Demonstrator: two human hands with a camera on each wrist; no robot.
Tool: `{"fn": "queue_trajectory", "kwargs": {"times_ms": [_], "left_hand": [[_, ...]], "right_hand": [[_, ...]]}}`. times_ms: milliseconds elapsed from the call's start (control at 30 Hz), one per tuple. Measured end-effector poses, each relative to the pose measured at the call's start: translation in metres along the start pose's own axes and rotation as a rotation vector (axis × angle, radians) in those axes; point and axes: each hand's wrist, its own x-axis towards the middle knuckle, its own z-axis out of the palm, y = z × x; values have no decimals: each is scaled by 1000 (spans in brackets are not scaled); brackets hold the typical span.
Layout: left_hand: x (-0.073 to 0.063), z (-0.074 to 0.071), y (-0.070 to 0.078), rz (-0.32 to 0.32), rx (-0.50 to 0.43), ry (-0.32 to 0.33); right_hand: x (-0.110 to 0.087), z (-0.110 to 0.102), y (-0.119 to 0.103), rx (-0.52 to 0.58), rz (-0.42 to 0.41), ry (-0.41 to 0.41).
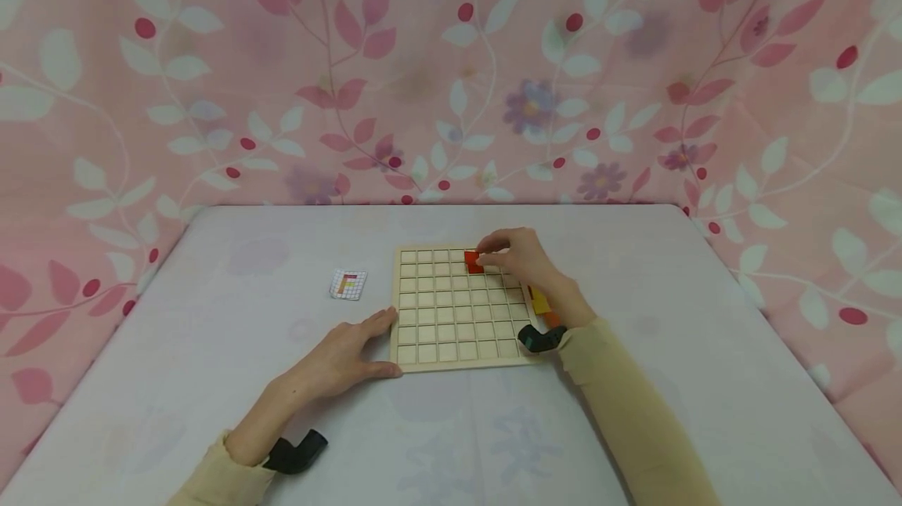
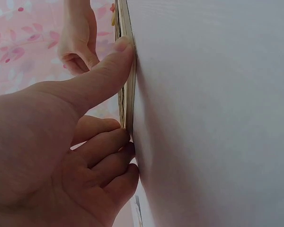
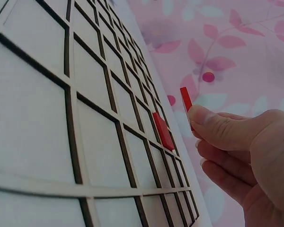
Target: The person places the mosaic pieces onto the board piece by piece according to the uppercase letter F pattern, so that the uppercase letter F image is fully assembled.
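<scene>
At seven o'clock the left hand (image 1: 338,357) is bracing the corner of the grid board (image 1: 447,315), thumb and fingers spread. Over twelve o'clock the right hand (image 1: 524,259) is pinching a red tile (image 3: 186,102), probably light, stiff and slick, its thin edges likely offering the best hold. The right wrist view is revealing a second red tile (image 3: 163,131) on the board, apart from the pinched one; the head view is merging both into one patch.

Gridded board (image 3: 33,118) cut off in right-wrist view
</scene>
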Motion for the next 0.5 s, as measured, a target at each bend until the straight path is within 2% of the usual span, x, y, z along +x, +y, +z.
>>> {"fn": "queue_trajectory", "kwargs": {"times_ms": [100,500], "left_hand": [[0,0,0,-1,-2,2],[-1,1,1,-8,8,4]], "right_hand": [[2,5,-3,8,12,-10],[2,18,-2,16,-40,-26]]}}
